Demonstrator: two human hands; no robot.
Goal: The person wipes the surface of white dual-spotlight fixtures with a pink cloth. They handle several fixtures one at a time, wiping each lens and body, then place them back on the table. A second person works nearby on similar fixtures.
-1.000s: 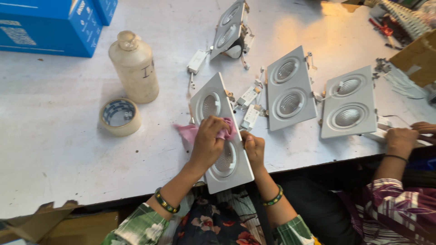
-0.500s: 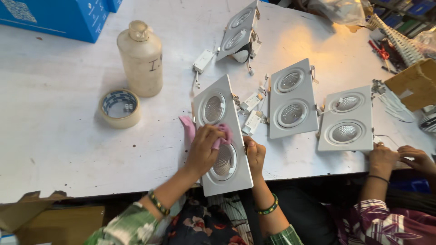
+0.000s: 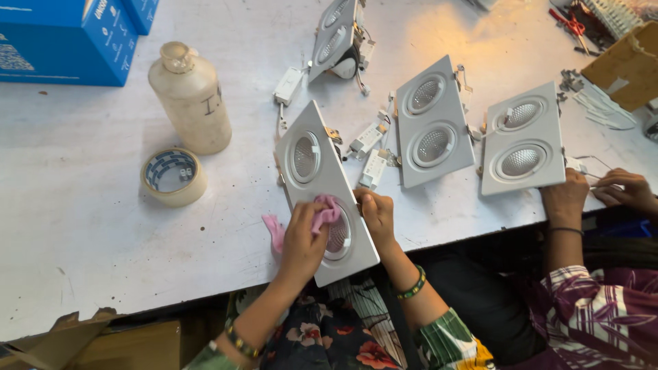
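Head view: left hand (image 3: 301, 240) grips pink cloth (image 3: 322, 214) on light fixture (image 3: 323, 188); right hand (image 3: 376, 214) clasps its edge.

Four white twin-lamp fixtures (image 3: 322, 185) (image 3: 433, 122) (image 3: 522, 140) (image 3: 336, 31). One pink cloth (image 3: 322, 214). One bottle (image 3: 192, 96). One tape roll (image 3: 173, 177). Two blue boxes (image 3: 62, 41) (image 3: 142, 12). Four hands: two own (image 3: 301, 240) (image 3: 375, 214), two co-worker's (image 3: 565, 197) (image 3: 625, 190).

A white twin-lamp downlight panel (image 3: 322, 185) lies tilted at the table edge, a pink cloth (image 3: 322, 212) over its lower lamp.
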